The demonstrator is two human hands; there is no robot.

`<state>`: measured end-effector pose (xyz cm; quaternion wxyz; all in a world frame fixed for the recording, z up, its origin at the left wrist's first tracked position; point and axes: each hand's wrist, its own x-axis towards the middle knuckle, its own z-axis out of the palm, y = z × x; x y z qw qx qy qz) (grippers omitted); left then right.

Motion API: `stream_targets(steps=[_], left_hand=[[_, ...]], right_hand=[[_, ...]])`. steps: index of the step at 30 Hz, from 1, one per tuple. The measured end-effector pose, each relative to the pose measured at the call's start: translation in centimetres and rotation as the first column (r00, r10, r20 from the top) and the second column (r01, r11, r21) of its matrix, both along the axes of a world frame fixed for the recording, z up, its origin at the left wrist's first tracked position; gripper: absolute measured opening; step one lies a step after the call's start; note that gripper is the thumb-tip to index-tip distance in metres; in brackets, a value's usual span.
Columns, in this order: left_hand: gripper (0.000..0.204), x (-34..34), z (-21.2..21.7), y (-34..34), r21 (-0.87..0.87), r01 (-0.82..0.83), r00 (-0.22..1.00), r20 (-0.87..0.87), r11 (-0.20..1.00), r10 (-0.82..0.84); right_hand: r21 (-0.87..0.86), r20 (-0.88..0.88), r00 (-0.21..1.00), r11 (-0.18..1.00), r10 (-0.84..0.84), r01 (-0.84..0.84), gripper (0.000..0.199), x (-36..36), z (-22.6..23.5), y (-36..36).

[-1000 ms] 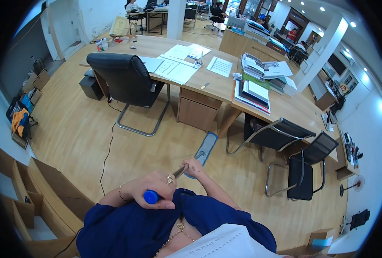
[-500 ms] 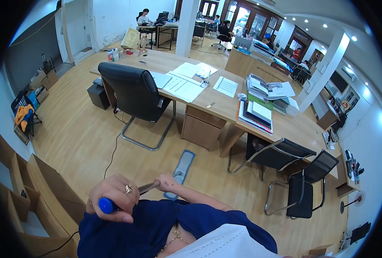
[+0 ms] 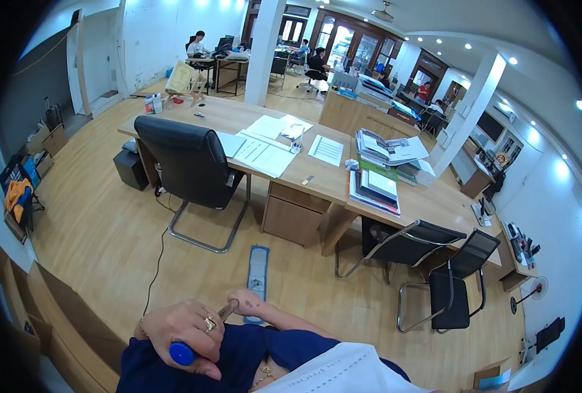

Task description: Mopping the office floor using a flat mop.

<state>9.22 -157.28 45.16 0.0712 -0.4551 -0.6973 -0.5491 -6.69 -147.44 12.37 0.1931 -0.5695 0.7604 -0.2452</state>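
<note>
My left hand [image 3: 189, 331], with a gold ring, is wrapped around the top of a flat mop's metal handle [image 3: 227, 310]. The handle's blue end cap [image 3: 181, 354] sticks out of the fist. Farther down the pole my right hand [image 3: 246, 304] is closed around it, its forearm reaching in from the right. On the wooden floor lies the flat blue-edged mop head [image 3: 258, 267], pointing away from me toward the desk. Its near part is covered by my right hand and forearm.
A black armchair [image 3: 186, 160] stands at the desk [image 3: 232, 112], left of its drawer unit [image 3: 292, 216]. Two black chairs [image 3: 451, 298] are on the right. A cable [image 3: 158, 262] runs over the floor at left, beside wooden shelving [image 3: 75, 314]. Several people sit far back.
The mop head has swung left and now points more straight ahead. Both hands sit lower, the left one shifted slightly right. The view has tilted and shifted a little.
</note>
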Motion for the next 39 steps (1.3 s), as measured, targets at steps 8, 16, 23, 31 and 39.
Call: stream_targets(steps=[8, 16, 23, 31, 39], left_hand=[[0.02, -2.9, -2.2, -1.9, 0.184, 0.208, 0.977, 0.002, 0.961, -0.212], [0.023, -9.5, -4.5, 3.4, 0.167, 0.532, 0.844, -0.029, 0.83, -0.535], [0.025, -12.4, -5.2, 13.7, 0.082, 0.839, 0.538, 0.022, 0.537, -0.843], [0.027, -10.2, -6.5, 23.9, 0.107, 0.959, 0.247, 0.123, 0.261, -0.961], [0.034, -8.1, -10.6, 29.4, 0.316, 0.932, 0.104, 0.235, 0.177, -0.966]], right_hand=[[-0.095, -0.002, 0.954, 0.949, -0.301, 0.3, 0.018, 0.9, -0.5, 5.7], [-0.284, -0.1, 0.697, 0.691, -0.71, 0.664, 0.016, 2.7, -4.3, 15.5], [-0.129, 0.045, 0.296, 0.288, -0.954, 0.949, 0.009, 8.7, -1.9, 25.4], [-0.183, 0.084, -0.08, -0.095, -0.993, 0.979, 0.02, 18.9, -2.2, 33.6], [-0.067, 0.045, -0.365, -0.367, -0.93, 0.928, 0.021, 27.0, -3.6, 36.6]])
